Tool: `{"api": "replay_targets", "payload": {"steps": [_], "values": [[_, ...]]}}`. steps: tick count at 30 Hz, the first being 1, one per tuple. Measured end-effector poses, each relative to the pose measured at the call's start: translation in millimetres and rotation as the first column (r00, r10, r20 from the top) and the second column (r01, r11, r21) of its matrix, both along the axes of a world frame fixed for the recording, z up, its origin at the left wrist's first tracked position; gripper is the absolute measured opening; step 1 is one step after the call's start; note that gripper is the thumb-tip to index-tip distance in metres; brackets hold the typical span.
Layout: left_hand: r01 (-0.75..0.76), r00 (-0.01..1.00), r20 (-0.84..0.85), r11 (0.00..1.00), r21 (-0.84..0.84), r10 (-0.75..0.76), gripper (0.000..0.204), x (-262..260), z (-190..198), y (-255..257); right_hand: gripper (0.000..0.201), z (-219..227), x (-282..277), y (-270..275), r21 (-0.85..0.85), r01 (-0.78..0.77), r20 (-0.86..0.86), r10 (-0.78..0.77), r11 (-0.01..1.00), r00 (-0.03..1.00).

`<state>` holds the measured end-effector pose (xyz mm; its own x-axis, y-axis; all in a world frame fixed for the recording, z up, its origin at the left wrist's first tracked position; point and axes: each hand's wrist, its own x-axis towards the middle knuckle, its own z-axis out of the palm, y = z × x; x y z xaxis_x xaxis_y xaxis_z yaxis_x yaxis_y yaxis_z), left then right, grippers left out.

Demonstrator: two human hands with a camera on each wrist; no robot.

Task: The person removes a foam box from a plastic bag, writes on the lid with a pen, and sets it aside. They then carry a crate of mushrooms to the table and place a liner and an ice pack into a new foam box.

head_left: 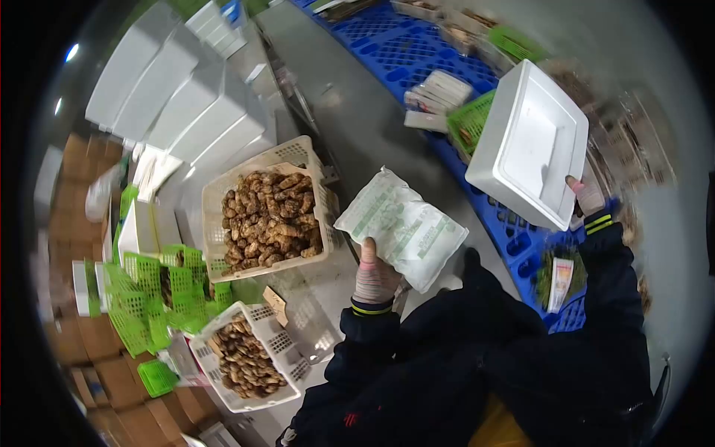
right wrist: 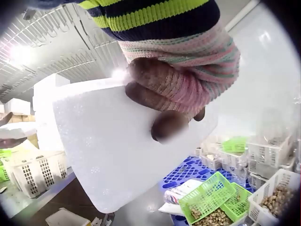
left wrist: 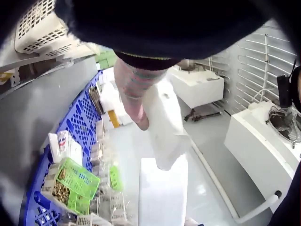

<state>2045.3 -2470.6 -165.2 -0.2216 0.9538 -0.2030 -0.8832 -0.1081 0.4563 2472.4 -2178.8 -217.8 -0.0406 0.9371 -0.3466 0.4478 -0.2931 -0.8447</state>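
My left hand grips a flat white packet with green print, like an ice pack, its thumb lying over the near edge. In the left wrist view the same ice pack hangs from the gloved fingers. My right hand holds a white foam box by its rim, tilted so the bare inside shows. The right wrist view has the fingers bent over the edge of the foam box. Both hands wear striped fingerless gloves.
On the metal table to the left stand two white crates of knobbly brown roots or tubers. Behind them rise stacked foam boxes; green baskets lie alongside. A blue plastic pallet with several baskets runs along the right.
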Motion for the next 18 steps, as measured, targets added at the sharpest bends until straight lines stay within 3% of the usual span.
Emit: {"api": "replay_targets", "payload": {"steps": [1, 3, 5, 6, 7, 11, 12, 13, 15, 18], "values": [[-0.041, 0.995, 0.092, 0.995, 0.093, 0.032, 0.065, -10.4, -7.1, 18.6, 0.04, -12.3, -13.2, 36.5, 0.117, -0.087, 0.0, 0.087, 0.989, 0.996], [-0.125, 0.992, 0.03, 0.992, 0.003, 0.125, 0.077, -25.6, -0.6, 59.4, 0.041, -24.7, -49.3, 113.6, 0.031, -0.192, -0.011, 0.193, 0.981, 0.981], [-0.104, 0.994, 0.028, 0.994, -0.041, 0.105, 0.087, -35.9, 5.5, 107.5, 0.041, -13.6, -95.0, 174.5, 0.1, -0.331, 0.118, 0.319, 0.938, 0.94], [-0.117, 0.993, -0.03, 0.992, -0.048, 0.116, 0.087, -37.3, 10.0, 133.2, 0.039, -10.3, -122.6, 195.4, 0.188, -0.351, -0.008, 0.358, 0.917, 0.934], [-0.083, 0.997, -0.009, 0.996, -0.033, 0.082, 0.084, -38.8, 7.3, 151.9, 0.039, 7.2, -162.1, 209.8, 0.114, -0.315, -0.035, 0.321, 0.942, 0.947], [-0.136, 0.963, 0.214, 0.98, -0.148, 0.166, 0.079, -50.1, -15.3, 232.2, 0.039, 54.9, -318.3, 278.1, 0.027, -0.445, -0.021, 0.446, 0.895, 0.895], [-0.118, 0.943, 0.292, 0.98, -0.163, 0.162, 0.078, -59.2, -7.0, 252.0, 0.037, 31.7, -350.9, 309.2, -0.047, -0.45, -0.302, 0.416, 0.892, 0.857], [-0.134, 0.94, 0.292, 0.978, -0.163, 0.177, 0.078, -73.8, -9.0, 268.8, 0.037, 49.9, -393.4, 323.2, -0.058, -0.482, -0.234, 0.457, 0.874, 0.858], [-0.112, 0.952, 0.281, 0.993, -0.04, 0.118, 0.081, -109.2, -17.6, 303.7, 0.036, 6.5, -470.4, 388.7, -0.011, -0.504, 0.025, 0.504, 0.864, 0.863], [-0.235, 0.95, 0.175, 0.96, -0.151, 0.26, 0.084, -169.1, -37.7, 354.4, 0.037, 24.7, -570.7, 427.0, -0.12, -0.572, -0.017, 0.574, 0.812, 0.819]]}}
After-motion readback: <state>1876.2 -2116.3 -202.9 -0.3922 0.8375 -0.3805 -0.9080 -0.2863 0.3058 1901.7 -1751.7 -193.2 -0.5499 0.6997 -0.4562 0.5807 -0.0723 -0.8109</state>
